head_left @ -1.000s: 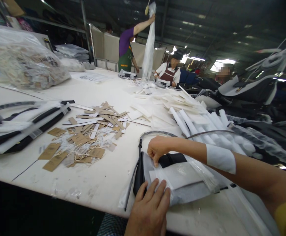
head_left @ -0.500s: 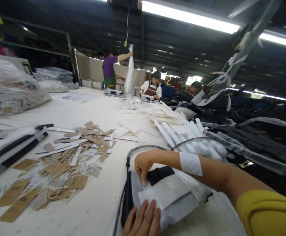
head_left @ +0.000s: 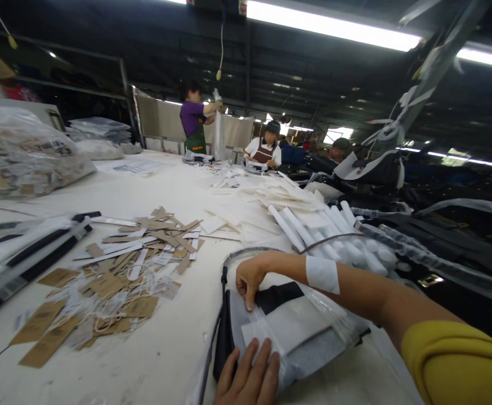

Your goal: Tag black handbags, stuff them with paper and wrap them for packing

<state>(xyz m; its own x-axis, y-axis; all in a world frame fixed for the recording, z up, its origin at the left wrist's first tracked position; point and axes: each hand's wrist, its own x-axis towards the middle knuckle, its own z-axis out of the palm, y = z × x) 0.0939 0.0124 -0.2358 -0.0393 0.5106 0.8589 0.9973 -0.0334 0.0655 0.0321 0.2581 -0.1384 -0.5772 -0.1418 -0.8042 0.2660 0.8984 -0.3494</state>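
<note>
A black bag (head_left: pixel 222 349) with a strap lies on the table in front of me, partly wrapped in clear plastic film (head_left: pixel 313 357). A flat whitish sheet (head_left: pixel 300 329) shows on its upper face. My left hand (head_left: pixel 252 374) rests flat on the near side of the wrapped bag, fingers stretched out. From the right, my right hand (head_left: pixel 250 278) reaches over with bent wrist; its fingers are curled and the thumb points down, pinching the film near the bag's far left edge. The fingertips are partly hidden.
Brown card tags (head_left: pixel 106 287) with white strings lie heaped to the left, beside plastic-wrapped black straps (head_left: pixel 35 256). White foam rolls (head_left: pixel 326 225) and pale sheets (head_left: pixel 267 197) lie beyond the bag. Black bags (head_left: pixel 452 242) are piled at right. Two co-workers (head_left: pixel 195 121) are at the far end.
My hands hold nearly the same places on the bag. The view has shifted slightly. At the far end, the standing co-worker has lowered an arm along the upright plastic roll.
</note>
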